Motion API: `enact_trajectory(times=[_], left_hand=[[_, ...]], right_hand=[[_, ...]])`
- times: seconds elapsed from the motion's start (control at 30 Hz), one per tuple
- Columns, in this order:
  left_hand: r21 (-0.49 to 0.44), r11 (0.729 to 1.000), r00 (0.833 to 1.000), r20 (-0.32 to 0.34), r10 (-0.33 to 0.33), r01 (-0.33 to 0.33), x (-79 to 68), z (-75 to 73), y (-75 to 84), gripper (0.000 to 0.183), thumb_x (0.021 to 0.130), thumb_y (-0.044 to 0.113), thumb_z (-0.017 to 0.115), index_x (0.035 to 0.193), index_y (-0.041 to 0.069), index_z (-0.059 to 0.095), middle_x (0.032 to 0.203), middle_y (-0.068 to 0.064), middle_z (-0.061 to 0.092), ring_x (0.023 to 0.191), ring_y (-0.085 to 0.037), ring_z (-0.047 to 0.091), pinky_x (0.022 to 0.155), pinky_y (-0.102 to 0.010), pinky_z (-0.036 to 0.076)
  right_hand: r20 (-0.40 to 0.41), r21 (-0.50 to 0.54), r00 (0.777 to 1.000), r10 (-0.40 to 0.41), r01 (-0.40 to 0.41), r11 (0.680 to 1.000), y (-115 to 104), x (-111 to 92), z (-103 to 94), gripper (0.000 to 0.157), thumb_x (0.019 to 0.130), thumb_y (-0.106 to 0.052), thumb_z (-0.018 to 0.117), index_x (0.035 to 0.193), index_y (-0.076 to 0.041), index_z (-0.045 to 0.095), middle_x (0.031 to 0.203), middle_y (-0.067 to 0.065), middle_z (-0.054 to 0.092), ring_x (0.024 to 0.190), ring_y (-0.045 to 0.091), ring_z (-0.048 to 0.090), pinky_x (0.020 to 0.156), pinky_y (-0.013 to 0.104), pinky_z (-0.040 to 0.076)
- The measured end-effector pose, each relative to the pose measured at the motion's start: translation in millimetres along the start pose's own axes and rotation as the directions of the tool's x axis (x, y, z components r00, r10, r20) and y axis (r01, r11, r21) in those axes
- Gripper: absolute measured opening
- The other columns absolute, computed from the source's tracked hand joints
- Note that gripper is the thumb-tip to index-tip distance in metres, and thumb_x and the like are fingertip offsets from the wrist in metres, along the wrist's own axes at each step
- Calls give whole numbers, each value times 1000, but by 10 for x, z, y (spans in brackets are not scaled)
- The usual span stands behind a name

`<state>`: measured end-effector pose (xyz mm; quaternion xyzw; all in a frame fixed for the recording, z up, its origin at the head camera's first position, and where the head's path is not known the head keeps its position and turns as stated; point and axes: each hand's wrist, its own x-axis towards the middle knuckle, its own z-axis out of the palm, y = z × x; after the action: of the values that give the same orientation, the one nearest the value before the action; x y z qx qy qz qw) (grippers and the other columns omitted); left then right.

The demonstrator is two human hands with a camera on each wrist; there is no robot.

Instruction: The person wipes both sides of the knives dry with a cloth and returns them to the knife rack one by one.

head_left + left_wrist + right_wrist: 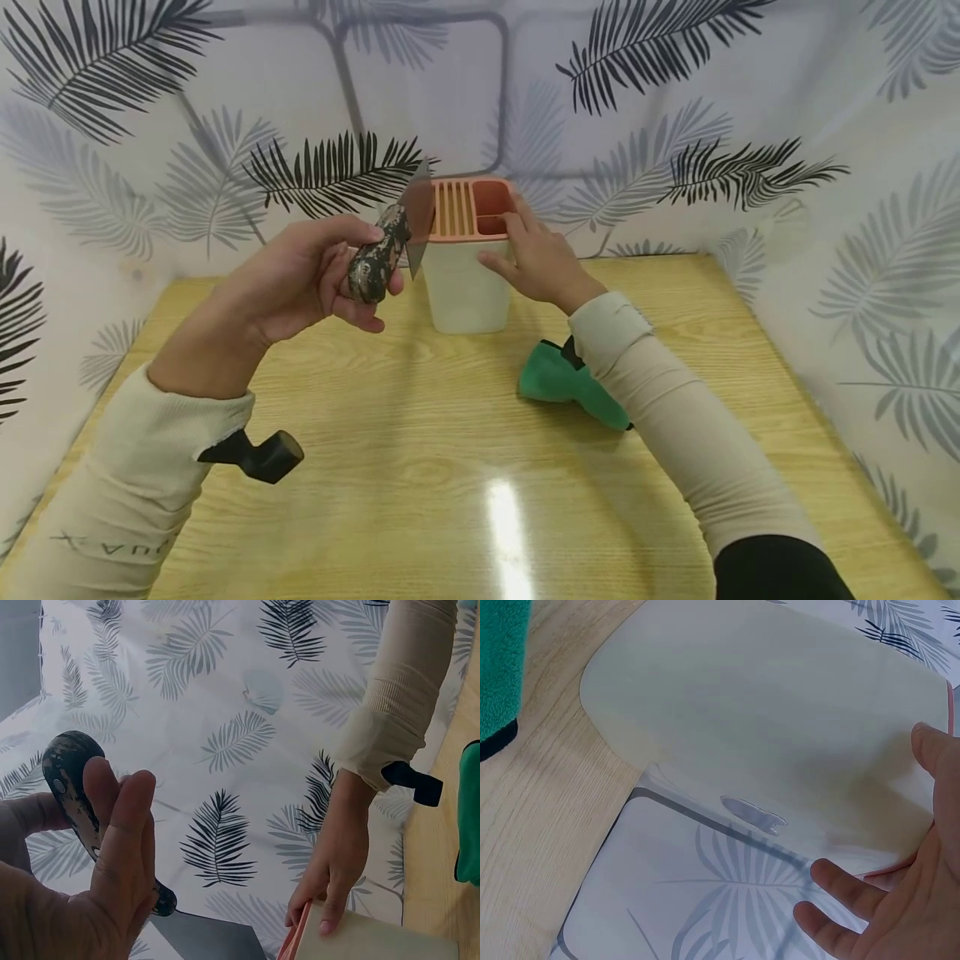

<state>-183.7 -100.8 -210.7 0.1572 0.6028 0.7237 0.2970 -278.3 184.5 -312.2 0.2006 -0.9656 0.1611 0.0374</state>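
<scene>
My left hand (315, 275) grips a knife by its dark, mottled handle (378, 258), thumb along the top. The broad grey blade (418, 212) stands on edge, overlapping the left end of the knife holder in the head view. This holder (468, 287) is a pale cream bin with an orange slotted top (453, 208) and an open compartment at its right. At its right upper corner, my right hand (543, 258) holds the rim, thumb on the front wall and fingers over the far side. The left wrist view shows the knife handle (71, 780) between thumb and fingers.
A green cloth (566, 383) with black edging lies on the wooden table (360, 467), under the right forearm. Behind the holder hangs a leaf-patterned curtain (420, 92), which also runs along both sides. Black wrist mounts (258, 457) stick out from the sleeves.
</scene>
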Motion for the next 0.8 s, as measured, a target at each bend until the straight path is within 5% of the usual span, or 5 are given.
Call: enact_trajectory(times=[0.27, 0.47, 0.6, 0.8], left_hand=[[139, 989, 998, -41, 53, -47, 19, 121, 225, 28, 105, 25, 43, 131, 18, 36, 79, -7, 64, 50, -16, 58, 65, -45, 63], [141, 987, 996, -44, 78, -71, 126, 95, 345, 31, 105, 34, 45, 131, 17, 47, 89, -6, 61, 58, -15, 62, 63, -44, 63], [140, 979, 988, -39, 152, -146, 225, 25, 385, 41, 102, 43, 51, 132, 15, 47, 88, -5, 61, 65, -14, 65, 63, -41, 63], [200, 950, 964, -70, 257, -239, 325, 3, 360, 37, 99, 19, 63, 131, 15, 46, 84, -4, 64, 72, -15, 68, 65, -39, 64]], right_hand=[[-11, -8, 1000, 6, -6, 1000, -6, 13, 15, 67, 103, -50, 47, 147, -2, 34, 169, 16, 2, 126, 44, 54, 83, 52, 52], [-31, 64, 999, 13, -11, 998, -10, 33, 13, 56, 106, -47, 39, 143, -5, 38, 169, 15, 2, 96, 41, 64, 80, 51, 53], [-34, 90, 999, 30, -26, 996, -14, 42, 11, 54, 108, -46, 31, 144, -6, 40, 169, 14, 3, 105, 39, 63, 83, 52, 52], [-5, 95, 998, 62, -61, 994, -50, 24, 0, 60, 108, -50, 29, 150, -7, 33, 170, 9, 0, 105, 39, 64, 82, 51, 54]])
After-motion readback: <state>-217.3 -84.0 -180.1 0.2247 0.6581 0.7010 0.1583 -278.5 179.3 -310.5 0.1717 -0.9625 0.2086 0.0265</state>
